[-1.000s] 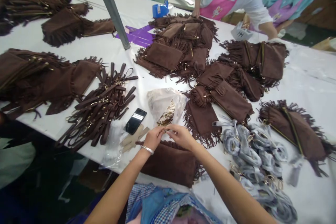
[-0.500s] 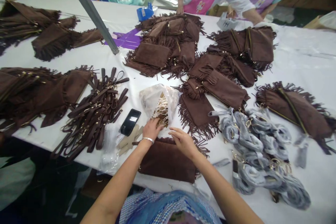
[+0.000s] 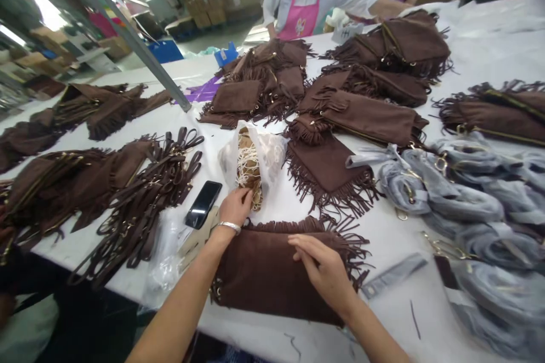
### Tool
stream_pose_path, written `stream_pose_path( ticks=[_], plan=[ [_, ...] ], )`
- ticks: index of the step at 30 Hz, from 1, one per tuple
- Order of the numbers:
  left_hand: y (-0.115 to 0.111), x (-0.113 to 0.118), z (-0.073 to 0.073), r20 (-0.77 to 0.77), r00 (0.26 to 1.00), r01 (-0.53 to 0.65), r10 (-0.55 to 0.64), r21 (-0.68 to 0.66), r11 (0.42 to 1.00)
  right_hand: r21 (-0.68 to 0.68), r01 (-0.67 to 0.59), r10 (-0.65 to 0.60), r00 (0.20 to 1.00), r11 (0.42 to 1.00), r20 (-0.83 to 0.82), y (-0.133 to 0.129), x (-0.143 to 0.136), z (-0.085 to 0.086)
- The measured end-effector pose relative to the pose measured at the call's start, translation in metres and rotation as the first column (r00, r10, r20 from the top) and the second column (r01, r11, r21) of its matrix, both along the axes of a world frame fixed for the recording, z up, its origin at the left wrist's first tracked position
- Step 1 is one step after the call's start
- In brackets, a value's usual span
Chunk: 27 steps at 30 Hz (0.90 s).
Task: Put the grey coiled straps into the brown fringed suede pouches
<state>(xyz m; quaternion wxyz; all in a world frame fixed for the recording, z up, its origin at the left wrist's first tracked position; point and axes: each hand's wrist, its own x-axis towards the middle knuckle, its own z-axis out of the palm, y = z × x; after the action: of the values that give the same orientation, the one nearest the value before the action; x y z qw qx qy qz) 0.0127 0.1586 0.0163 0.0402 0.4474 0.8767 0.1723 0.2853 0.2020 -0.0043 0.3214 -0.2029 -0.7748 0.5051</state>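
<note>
My left hand (image 3: 234,209), with a bangle at its wrist, is at the mouth of a crumpled clear plastic bag (image 3: 273,156). Its fingers are closed on the edge of the tan hang tags with white strings (image 3: 247,163) inside; the fingertips are partly hidden. Below lies a dark brown fringed bag (image 3: 264,272), flat on the white table, its fringe spreading at the right end and along the top. Over its right half is my right hand (image 3: 320,266), fingers stretched out close together and holding nothing. I cannot tell whether it touches the bag.
Brown straps (image 3: 140,210), a phone (image 3: 203,204) and clear plastic sleeves (image 3: 164,255) lie to the left. Wrapped grey coils with metal clasps (image 3: 472,204) crowd the right. More fringed bags (image 3: 370,113) are piled behind. A metal post (image 3: 145,51) rises back left. Co-workers in aprons (image 3: 300,5) stand opposite.
The view has tilted up and come nearer the table. My right hand has moved back from near the plastic bag to over the fringed bag. My left hand stays at the tags.
</note>
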Motion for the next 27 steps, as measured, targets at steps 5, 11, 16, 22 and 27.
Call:
stream_pose_path(
  ticks=[5,11,16,22,27],
  plan=[
    [0.001,-0.004,-0.012,0.011,0.996,0.09,-0.091,0.05,0.995,0.129,0.079,-0.069,0.995,0.989,-0.078,-0.031,0.026,-0.01],
    [-0.005,-0.013,-0.007,0.143,0.983,0.076,-0.117,0.261,0.962,0.136,0.265,-0.248,0.96,0.955,-0.134,-0.096,0.054,-0.014],
    [-0.016,-0.023,0.01,0.316,0.912,0.066,-0.262,0.517,0.853,0.13,0.344,-0.329,0.936,0.93,-0.125,-0.135,0.06,-0.013],
    [-0.036,-0.03,0.066,0.393,0.804,0.022,-0.445,0.73,0.683,0.103,0.379,-0.365,0.922,0.92,-0.129,-0.144,0.052,0.01],
    [-0.061,0.001,0.115,0.464,0.65,0.062,-0.602,0.757,0.65,-0.038,0.359,-0.359,0.913,0.933,-0.191,-0.141,0.021,0.045]
  ],
)
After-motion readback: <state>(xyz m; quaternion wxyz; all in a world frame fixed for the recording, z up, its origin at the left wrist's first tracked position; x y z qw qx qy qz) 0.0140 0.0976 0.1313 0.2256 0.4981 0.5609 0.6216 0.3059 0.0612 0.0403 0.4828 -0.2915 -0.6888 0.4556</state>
